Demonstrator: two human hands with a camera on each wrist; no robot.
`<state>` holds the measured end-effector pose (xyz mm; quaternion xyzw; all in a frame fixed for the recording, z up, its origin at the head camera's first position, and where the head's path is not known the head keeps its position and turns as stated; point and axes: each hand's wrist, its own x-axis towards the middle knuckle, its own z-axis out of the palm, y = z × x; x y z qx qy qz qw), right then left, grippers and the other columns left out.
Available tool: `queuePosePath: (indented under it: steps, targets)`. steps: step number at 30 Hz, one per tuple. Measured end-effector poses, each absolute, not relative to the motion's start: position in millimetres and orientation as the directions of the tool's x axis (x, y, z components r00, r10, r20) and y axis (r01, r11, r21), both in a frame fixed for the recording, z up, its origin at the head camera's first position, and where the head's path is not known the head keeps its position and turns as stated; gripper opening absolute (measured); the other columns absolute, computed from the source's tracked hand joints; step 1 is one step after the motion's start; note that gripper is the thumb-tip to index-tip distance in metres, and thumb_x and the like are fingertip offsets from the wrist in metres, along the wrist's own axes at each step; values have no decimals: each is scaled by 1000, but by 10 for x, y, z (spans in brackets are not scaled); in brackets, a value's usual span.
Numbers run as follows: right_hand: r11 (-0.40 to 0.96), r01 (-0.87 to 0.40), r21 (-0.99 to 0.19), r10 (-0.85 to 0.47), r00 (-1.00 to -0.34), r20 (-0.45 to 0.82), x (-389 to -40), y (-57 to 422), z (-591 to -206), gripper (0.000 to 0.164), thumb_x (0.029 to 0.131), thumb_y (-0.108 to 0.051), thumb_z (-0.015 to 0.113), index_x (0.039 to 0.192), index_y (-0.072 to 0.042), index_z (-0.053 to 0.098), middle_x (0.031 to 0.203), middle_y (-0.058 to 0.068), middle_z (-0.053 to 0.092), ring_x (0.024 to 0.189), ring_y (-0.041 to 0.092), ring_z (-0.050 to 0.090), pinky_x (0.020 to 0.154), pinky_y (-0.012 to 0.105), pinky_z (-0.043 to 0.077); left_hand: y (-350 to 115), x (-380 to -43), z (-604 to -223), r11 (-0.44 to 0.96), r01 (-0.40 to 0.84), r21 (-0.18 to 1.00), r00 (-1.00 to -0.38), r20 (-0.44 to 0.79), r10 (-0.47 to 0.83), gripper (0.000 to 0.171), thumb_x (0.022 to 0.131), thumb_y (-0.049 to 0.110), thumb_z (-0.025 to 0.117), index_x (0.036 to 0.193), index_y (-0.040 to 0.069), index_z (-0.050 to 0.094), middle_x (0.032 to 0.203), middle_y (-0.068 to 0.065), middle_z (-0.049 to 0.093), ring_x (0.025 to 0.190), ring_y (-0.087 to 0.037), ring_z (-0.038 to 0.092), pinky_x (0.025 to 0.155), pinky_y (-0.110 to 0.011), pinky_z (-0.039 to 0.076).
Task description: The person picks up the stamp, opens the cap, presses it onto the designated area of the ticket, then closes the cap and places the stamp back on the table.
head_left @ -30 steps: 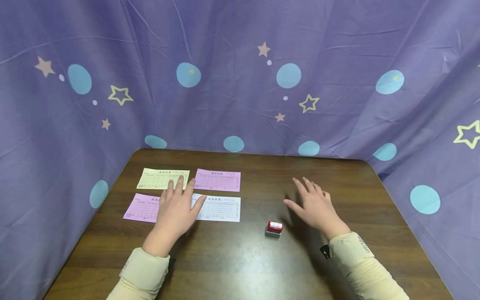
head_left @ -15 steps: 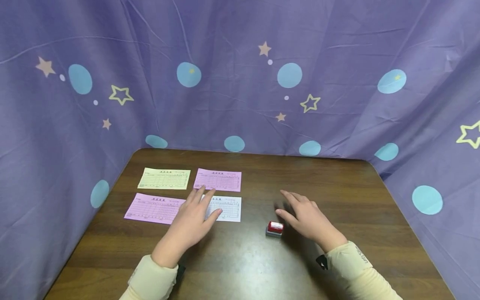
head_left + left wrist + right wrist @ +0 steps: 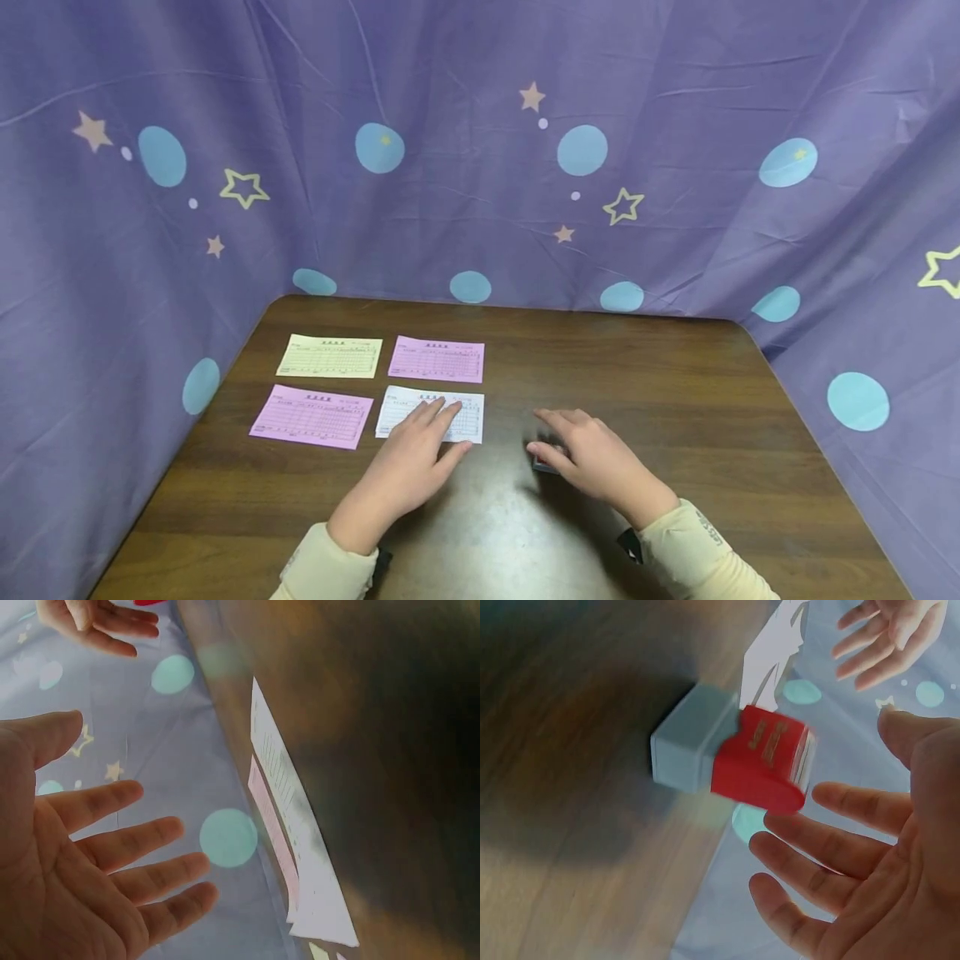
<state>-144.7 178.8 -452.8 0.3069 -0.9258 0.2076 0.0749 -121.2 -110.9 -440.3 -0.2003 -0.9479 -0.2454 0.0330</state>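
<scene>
A red self-inking stamp (image 3: 759, 759) with a grey base stands upright on the table; in the head view my right hand (image 3: 600, 462) mostly hides it. Its thumb and fingers are spread around the red top, and the right wrist view shows them not closed on it. My left hand (image 3: 405, 467) hovers with loosely spread fingers over the near edge of a white printed slip (image 3: 469, 423), holding nothing. Left of that slip lies a pink slip (image 3: 311, 417). Behind them are a yellow slip (image 3: 330, 358) and another pink slip (image 3: 437, 360).
The brown wooden table (image 3: 660, 375) has rounded far corners. A purple curtain (image 3: 480, 217) with stars and blue dots surrounds its back and sides.
My left hand has moved right and nearer to me, from over the yellow and left pink slips to the white slip. My right hand has come left and down over the stamp.
</scene>
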Motion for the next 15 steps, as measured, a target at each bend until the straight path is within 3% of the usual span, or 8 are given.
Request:
queuePosePath:
  steps: [7,15]
  targets:
    - [688,-658,-307,-580,-753,313,-1386,1681,-4562,48,97,-38,70,129,-3,67,121,13,69,108,30,66,90,47,54,-999,-1151,-4542,768,423,480,-900,125,417,56,102,33,61,146,-1,51,145,-29,49,135,-48,43,111,-59,32]
    - [713,-640,-287,-593,-768,241,-1378,1611,-4588,45,96,-35,72,127,-3,68,114,12,71,101,27,68,86,45,56,-891,-1126,-4586,742,448,500,-885,130,447,56,102,33,62,145,0,51,146,-28,48,136,-50,41,112,-58,30]
